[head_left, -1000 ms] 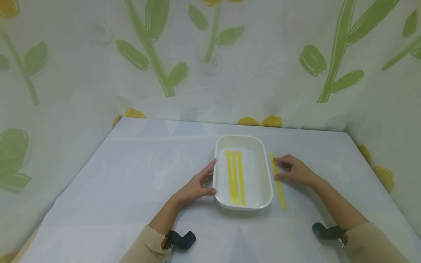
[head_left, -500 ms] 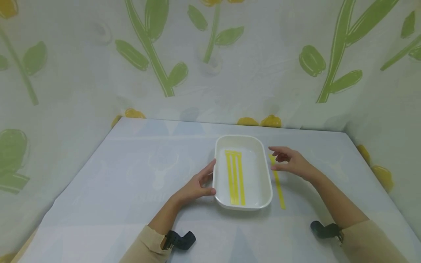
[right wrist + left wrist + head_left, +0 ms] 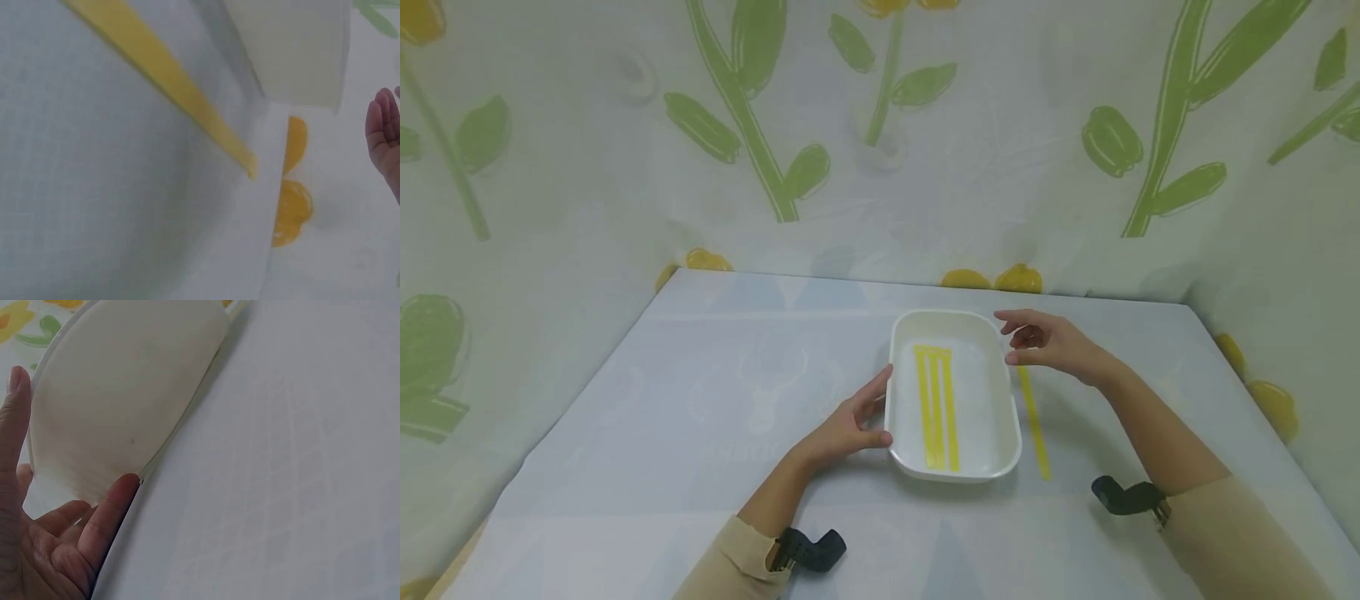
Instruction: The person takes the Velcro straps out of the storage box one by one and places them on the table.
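Your right hand (image 3: 1051, 343) hovers empty, fingers loosely spread, over the far end of the yellow strip (image 3: 1034, 425), which runs lengthwise toward you just right of the white tray (image 3: 1011, 417) that your left hand (image 3: 848, 425) steadies.

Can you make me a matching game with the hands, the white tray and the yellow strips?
Things:
1. left hand
2. right hand
3. white tray
4. lone yellow strip

Places or states:
A. lies flat on the table, to the right of the tray
B. holds three yellow strips inside
C. touches the tray's left side
D. raised beside the tray's far right corner, holding nothing

Pairs: 1-C, 2-D, 3-B, 4-A
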Demonstrator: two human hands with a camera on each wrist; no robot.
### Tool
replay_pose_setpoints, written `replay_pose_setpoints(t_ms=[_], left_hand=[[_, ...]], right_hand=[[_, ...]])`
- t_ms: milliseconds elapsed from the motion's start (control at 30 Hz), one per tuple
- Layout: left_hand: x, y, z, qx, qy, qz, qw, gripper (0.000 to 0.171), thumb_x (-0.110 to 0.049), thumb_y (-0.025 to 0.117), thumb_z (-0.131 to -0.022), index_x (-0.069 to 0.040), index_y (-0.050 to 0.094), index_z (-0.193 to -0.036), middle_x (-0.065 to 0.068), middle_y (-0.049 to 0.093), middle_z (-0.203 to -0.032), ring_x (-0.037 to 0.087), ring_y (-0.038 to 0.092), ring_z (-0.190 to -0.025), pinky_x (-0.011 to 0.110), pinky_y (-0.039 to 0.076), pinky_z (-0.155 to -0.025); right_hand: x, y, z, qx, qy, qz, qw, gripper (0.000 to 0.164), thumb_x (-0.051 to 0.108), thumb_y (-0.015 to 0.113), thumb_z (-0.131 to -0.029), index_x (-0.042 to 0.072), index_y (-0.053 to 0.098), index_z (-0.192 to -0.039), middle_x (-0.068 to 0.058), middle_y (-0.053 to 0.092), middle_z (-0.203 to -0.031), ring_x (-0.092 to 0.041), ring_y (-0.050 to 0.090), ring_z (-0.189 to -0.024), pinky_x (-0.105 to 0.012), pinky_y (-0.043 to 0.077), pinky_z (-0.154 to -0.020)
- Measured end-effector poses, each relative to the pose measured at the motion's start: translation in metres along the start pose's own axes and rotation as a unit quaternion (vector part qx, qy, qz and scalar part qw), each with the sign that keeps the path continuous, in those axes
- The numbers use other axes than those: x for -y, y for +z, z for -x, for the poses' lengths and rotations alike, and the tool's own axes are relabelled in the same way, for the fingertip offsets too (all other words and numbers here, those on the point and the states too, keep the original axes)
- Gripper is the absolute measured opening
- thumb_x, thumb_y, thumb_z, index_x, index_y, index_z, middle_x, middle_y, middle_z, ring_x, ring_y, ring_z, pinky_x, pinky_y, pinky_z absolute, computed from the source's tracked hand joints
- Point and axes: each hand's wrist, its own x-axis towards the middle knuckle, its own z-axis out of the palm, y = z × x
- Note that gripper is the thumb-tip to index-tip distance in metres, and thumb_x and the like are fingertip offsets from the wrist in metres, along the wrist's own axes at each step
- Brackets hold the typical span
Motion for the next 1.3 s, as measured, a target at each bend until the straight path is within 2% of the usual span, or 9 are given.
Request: replay_pose_setpoints(t_ms=[100, 300, 500, 700, 833, 967, 1133, 1300], left_hand=[[-0.001, 0.000, 0.000, 0.001, -0.001, 0.001, 1.0000, 0.104, -0.049, 0.077, -0.073, -0.026, 0.014, -0.153, -0.001, 0.016, -0.158, 0.028, 0.027, -0.141, 0.047, 0.028, -0.111], [-0.001, 0.000, 0.001, 0.003, -0.001, 0.001, 1.0000, 0.104, -0.045, 0.077, -0.075, -0.022, 0.012, -0.153, 0.003, 0.018, -0.158, 0.030, 0.028, -0.141, 0.047, 0.029, -0.110], [-0.002, 0.000, 0.001, 0.001, 0.001, -0.002, 1.0000, 0.104, -0.046, 0.077, -0.075, -0.023, 0.013, -0.153, 0.002, 0.018, -0.158, 0.029, 0.029, -0.141, 0.047, 0.028, -0.110], [0.000, 0.001, 0.002, 0.001, 0.003, -0.007, 1.0000, 0.105, -0.050, 0.076, -0.073, -0.023, 0.013, -0.153, 0.002, 0.018, -0.158, 0.029, 0.028, -0.141, 0.046, 0.029, -0.110], [0.000, 0.001, 0.002, 0.002, 0.003, -0.011, 0.9999, 0.104, -0.046, 0.076, -0.075, -0.022, 0.013, -0.153, 0.004, 0.017, -0.158, 0.030, 0.028, -0.141, 0.046, 0.030, -0.110], [-0.001, 0.001, 0.001, 0.002, 0.000, -0.020, 0.9998, 0.100, -0.041, 0.076, -0.078, -0.023, 0.013, -0.153, 0.003, 0.017, -0.158, 0.030, 0.029, -0.141, 0.046, 0.032, -0.109], [-0.002, 0.001, 0.002, 0.003, 0.000, -0.020, 0.9998, 0.099, -0.039, 0.075, -0.079, -0.021, 0.012, -0.153, 0.005, 0.017, -0.158, 0.031, 0.030, -0.140, 0.047, 0.031, -0.109], [-0.002, 0.002, 0.003, 0.009, 0.005, -0.015, 0.9998, 0.102, -0.042, 0.075, -0.079, -0.017, 0.010, -0.153, 0.006, 0.015, -0.159, 0.032, 0.029, -0.140, 0.046, 0.032, -0.109]], right_hand=[[0.009, -0.002, -0.006, 0.009, -0.013, -0.005, 1.000, 0.063, 0.018, 0.073, -0.084, 0.007, 0.046, -0.139, -0.017, 0.056, -0.120, -0.020, 0.056, -0.100, -0.019, 0.050, -0.080], [0.023, -0.004, -0.024, 0.057, -0.030, -0.038, 0.997, 0.057, 0.017, 0.071, -0.085, 0.008, 0.049, -0.137, -0.022, 0.054, -0.126, -0.027, 0.057, -0.106, -0.024, 0.051, -0.083], [0.037, -0.005, -0.043, 0.100, -0.026, -0.040, 0.994, 0.057, 0.017, 0.069, -0.086, 0.008, 0.048, -0.138, -0.023, 0.053, -0.128, -0.024, 0.061, -0.104, -0.033, 0.051, -0.089], [0.048, 0.001, -0.058, 0.126, 0.010, -0.047, 0.991, 0.059, 0.024, 0.072, -0.084, 0.008, 0.050, -0.136, -0.023, 0.051, -0.130, -0.028, 0.056, -0.114, -0.045, 0.046, -0.097], [0.047, 0.012, -0.066, 0.146, 0.022, -0.063, 0.987, 0.058, 0.021, 0.071, -0.084, 0.003, 0.050, -0.134, -0.024, 0.050, -0.132, -0.030, 0.052, -0.117, -0.045, 0.045, -0.098], [0.045, 0.024, -0.074, 0.160, 0.043, -0.061, 0.984, 0.058, 0.022, 0.071, -0.084, 0.003, 0.050, -0.135, -0.024, 0.050, -0.132, -0.028, 0.053, -0.116, -0.042, 0.047, -0.096], [0.043, 0.039, -0.083, 0.166, 0.094, -0.064, 0.980, 0.057, 0.021, 0.070, -0.085, 0.004, 0.050, -0.135, -0.021, 0.053, -0.130, -0.027, 0.056, -0.112, -0.043, 0.047, -0.096], [0.039, 0.053, -0.089, 0.155, 0.149, -0.027, 0.976, 0.055, 0.024, 0.073, -0.082, 0.010, 0.055, -0.131, -0.014, 0.056, -0.127, -0.026, 0.053, -0.113, -0.046, 0.045, -0.097]])
